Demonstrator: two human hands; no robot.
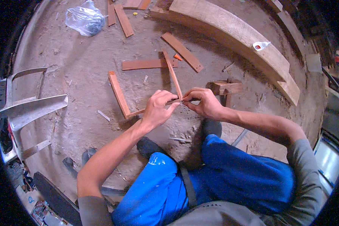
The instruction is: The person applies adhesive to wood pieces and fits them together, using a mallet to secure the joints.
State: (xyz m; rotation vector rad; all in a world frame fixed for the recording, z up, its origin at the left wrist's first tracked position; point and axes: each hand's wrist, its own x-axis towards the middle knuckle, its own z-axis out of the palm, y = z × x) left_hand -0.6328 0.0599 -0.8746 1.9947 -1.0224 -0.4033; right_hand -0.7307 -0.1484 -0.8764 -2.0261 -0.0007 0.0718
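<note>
A three-sided frame of thin reddish wooden strips lies in front of me, its left strip (pixel 118 94) meeting the near strip (pixel 136 112) at a corner. My left hand (pixel 158 109) is closed round the near strip close to its right end. At that end, the right strip (pixel 172 75) joins it and leans away toward the far side. My right hand (pixel 202 102) pinches the joint between thumb and fingers; whether a small part is also between the fingertips is hidden.
Loose wooden slats (pixel 183 52) and an orange cap (pixel 177 57) lie beyond the frame. A white glue bottle (pixel 260 46) rests on a curved wooden beam (pixel 229 28). Also around are a wooden block (pixel 226 87), a plastic bag (pixel 84 19) and a pale chair-like frame (pixel 35 109).
</note>
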